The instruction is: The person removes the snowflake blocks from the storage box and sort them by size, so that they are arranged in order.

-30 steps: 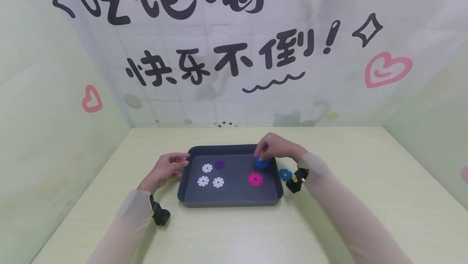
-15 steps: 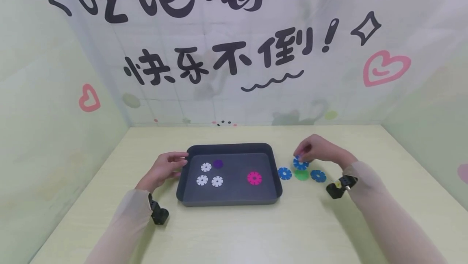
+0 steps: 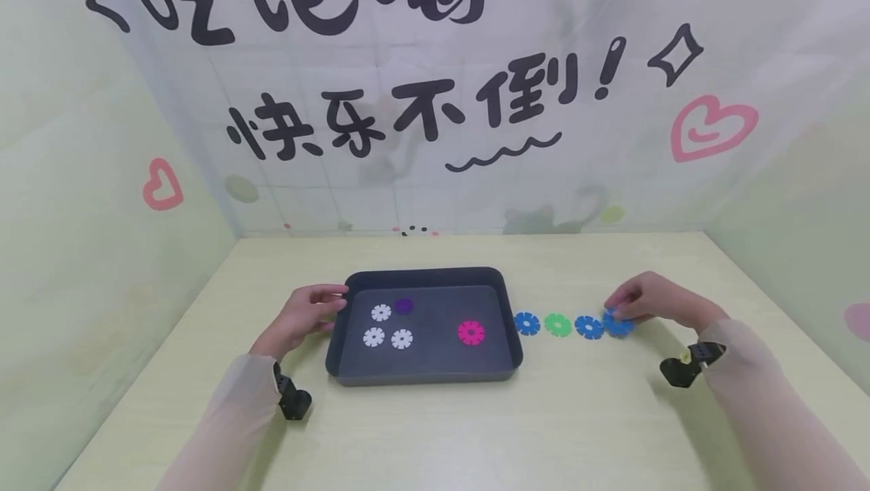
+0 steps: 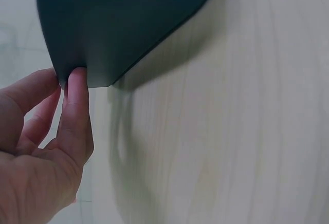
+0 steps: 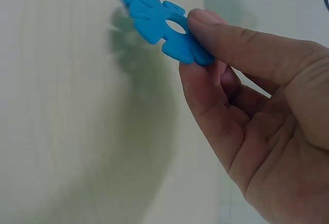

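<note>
My right hand (image 3: 659, 301) pinches a blue snowflake disc (image 5: 151, 19), a flat notched plastic piece with a round hole, between thumb and fingers. In the head view it sits low over the table at the right end of a row, overlapping a second blue disc (image 3: 588, 327). Further left in that row lie a green disc (image 3: 558, 325) and another blue disc (image 3: 526, 323), the latter close beside the dark grey tray (image 3: 424, 380). My left hand (image 3: 307, 317) grips the tray's left side, thumb on the outer wall (image 4: 103, 39) and fingers at the rim.
Inside the tray are three white discs, one of them (image 3: 374, 337) at the lower left, a purple disc (image 3: 404, 306) behind them and a pink disc (image 3: 471, 332) toward the right. A pale wooden table (image 3: 435, 438) reaches back to a printed wall (image 3: 408, 196).
My right hand has carried the blue disc out of the tray and rightward past the row, lowering it at the right end. The left hand stays at the tray's left side.
</note>
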`<state>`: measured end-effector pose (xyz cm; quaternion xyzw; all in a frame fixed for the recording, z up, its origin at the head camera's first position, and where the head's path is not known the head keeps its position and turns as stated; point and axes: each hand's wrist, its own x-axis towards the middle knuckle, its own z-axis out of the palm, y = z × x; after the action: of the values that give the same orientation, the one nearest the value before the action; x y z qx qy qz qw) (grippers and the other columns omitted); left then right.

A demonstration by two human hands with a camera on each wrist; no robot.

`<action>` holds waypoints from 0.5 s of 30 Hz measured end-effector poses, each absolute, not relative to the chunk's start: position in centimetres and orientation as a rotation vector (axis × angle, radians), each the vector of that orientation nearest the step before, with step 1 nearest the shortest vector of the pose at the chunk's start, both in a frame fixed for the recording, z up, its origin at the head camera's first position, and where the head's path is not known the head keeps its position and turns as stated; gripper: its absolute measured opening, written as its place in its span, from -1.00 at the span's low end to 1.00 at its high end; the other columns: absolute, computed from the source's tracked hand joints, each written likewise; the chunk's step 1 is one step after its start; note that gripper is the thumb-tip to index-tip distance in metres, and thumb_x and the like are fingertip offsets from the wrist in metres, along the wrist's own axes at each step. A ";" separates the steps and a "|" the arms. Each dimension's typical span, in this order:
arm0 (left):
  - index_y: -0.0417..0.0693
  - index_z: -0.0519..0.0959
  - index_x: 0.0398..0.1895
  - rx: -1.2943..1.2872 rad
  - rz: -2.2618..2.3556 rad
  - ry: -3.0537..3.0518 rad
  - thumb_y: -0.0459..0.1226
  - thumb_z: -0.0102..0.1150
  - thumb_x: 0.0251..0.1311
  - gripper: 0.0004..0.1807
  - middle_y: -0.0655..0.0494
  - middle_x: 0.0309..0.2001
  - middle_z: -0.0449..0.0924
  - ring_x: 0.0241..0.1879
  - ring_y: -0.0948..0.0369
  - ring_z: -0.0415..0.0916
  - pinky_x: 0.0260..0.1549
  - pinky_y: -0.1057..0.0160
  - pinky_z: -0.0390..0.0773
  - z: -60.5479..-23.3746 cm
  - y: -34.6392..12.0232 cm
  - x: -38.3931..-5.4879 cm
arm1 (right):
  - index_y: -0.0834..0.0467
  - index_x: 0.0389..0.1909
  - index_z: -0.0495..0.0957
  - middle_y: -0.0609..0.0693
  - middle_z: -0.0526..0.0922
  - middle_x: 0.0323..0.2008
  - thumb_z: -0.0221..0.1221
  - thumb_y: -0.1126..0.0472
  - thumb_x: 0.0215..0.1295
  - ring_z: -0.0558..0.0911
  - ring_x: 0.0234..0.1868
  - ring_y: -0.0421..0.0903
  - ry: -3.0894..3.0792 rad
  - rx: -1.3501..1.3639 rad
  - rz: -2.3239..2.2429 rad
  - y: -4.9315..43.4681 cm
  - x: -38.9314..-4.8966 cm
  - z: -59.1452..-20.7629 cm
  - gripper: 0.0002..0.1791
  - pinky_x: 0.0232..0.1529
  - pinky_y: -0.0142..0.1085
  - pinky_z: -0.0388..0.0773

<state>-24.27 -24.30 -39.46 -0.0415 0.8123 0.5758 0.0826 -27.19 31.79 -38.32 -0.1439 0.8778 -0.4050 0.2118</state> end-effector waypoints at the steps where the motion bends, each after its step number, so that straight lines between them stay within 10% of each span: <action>1: -0.28 0.37 0.18 -0.124 1.722 2.424 -0.37 0.10 0.22 -0.56 -0.13 -0.04 0.43 -0.15 0.11 0.45 -0.33 0.28 0.58 -39.4 -24.3 -24.3 | 0.40 -0.15 0.56 0.12 0.62 -0.24 0.27 0.23 0.10 0.60 -0.28 -0.10 2.442 -0.396 -1.126 32.0 -27.2 -38.6 -0.64 -0.23 -0.26 0.59; 15: -0.28 0.39 0.16 -0.127 1.731 2.421 -0.37 0.11 0.21 -0.56 -0.10 -0.07 0.44 -0.21 0.15 0.47 -0.37 0.29 0.58 -39.5 -24.5 -24.3 | 0.31 -0.21 0.62 0.11 0.64 -0.23 0.27 0.25 0.08 0.56 -0.24 -0.09 2.583 -0.407 -1.002 32.5 -27.4 -40.3 -0.73 -0.21 -0.31 0.49</action>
<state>-24.29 -24.45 -39.52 -0.0425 0.8100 0.5792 0.0813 -27.35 32.50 -40.34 -0.1434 0.9090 -0.3527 0.1699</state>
